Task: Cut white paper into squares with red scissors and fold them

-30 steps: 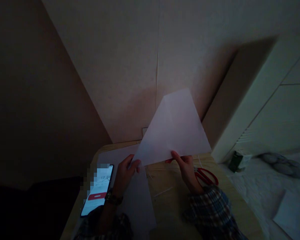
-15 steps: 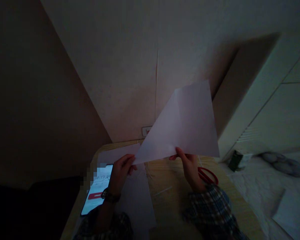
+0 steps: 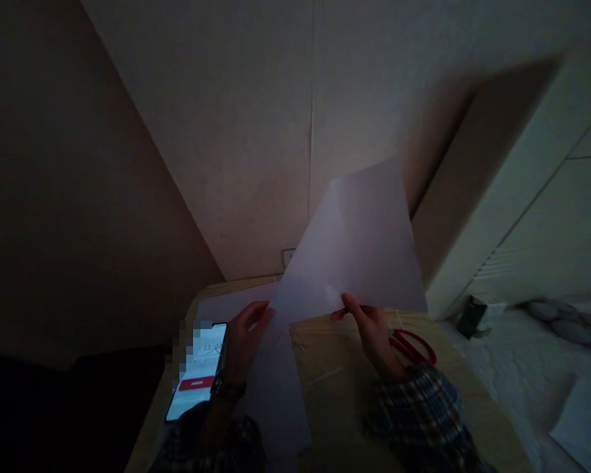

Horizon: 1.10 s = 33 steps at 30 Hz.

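A folded sheet of white paper [image 3: 359, 243] is held up in the air above a small wooden table [image 3: 339, 394]. My left hand [image 3: 243, 341] pinches its lower left corner. My right hand [image 3: 372, 332] pinches its bottom edge near the middle. A diagonal crease runs up the sheet. Both wrists wear plaid sleeves, and a watch sits on the left wrist.
A lit phone [image 3: 199, 381] lies at the table's left edge. Another white sheet [image 3: 276, 401] lies flat under my left arm. Red-handled scissors [image 3: 411, 345] rest right of my right hand. A bed [image 3: 522, 368] with a dark box stands to the right; walls close behind.
The sheet has been turned in the air between my hands, its top edge swinging right and then back a little. Both hands kept their grip.
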Each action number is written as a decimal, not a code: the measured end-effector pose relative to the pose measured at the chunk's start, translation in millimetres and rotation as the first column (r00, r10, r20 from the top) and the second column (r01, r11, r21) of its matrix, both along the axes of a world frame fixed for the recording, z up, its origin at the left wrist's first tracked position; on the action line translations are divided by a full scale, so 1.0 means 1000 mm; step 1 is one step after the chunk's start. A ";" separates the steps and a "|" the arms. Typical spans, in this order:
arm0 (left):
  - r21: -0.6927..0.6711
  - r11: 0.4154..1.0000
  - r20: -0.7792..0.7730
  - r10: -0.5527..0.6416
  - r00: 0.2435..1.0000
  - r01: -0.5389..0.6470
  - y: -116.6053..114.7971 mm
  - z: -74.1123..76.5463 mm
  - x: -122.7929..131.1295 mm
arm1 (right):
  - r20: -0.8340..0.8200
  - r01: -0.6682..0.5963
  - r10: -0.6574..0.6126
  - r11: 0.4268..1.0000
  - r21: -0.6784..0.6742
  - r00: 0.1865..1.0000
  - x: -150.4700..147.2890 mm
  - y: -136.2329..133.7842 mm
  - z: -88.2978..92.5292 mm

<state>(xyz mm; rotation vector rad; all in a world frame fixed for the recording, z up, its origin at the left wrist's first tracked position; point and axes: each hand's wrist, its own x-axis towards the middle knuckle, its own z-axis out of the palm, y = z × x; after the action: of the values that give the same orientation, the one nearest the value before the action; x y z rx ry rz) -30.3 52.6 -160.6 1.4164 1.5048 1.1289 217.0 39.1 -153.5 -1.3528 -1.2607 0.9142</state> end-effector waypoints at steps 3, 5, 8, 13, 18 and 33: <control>-0.030 0.999 0.000 -0.030 1.000 0.030 0.000 -0.002 0.000 | 0.009 -0.039 0.039 0.999 -0.035 0.999 -0.004 -0.002 0.002; -0.046 0.998 0.006 -0.038 0.999 0.038 0.000 -0.003 -0.001 | 0.013 -0.050 0.051 0.998 -0.049 0.999 -0.006 -0.002 0.003; -0.051 0.999 0.012 -0.017 1.000 0.018 0.000 -0.003 -0.003 | 0.014 -0.054 0.055 0.997 -0.059 0.998 -0.005 -0.002 0.003; -0.041 0.999 0.015 0.006 1.000 -0.005 0.001 -0.003 -0.004 | 0.012 -0.048 0.049 0.997 -0.065 0.999 -0.006 -0.001 0.003; -0.019 1.000 0.028 -0.005 1.000 0.006 0.000 -0.002 -0.003 | 0.019 -0.039 0.041 0.997 -0.067 0.999 -0.005 0.000 0.003; -0.036 0.998 0.087 -0.051 0.995 0.054 -0.002 0.002 -0.002 | 0.046 -0.185 0.198 0.962 -0.203 0.979 -0.012 -0.007 0.012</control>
<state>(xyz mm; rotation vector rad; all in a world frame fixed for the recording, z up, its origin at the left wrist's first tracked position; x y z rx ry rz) -32.7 50.2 -158.2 1.3566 1.4138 1.1092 205.4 32.0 -141.1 -1.4425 -1.3987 1.1638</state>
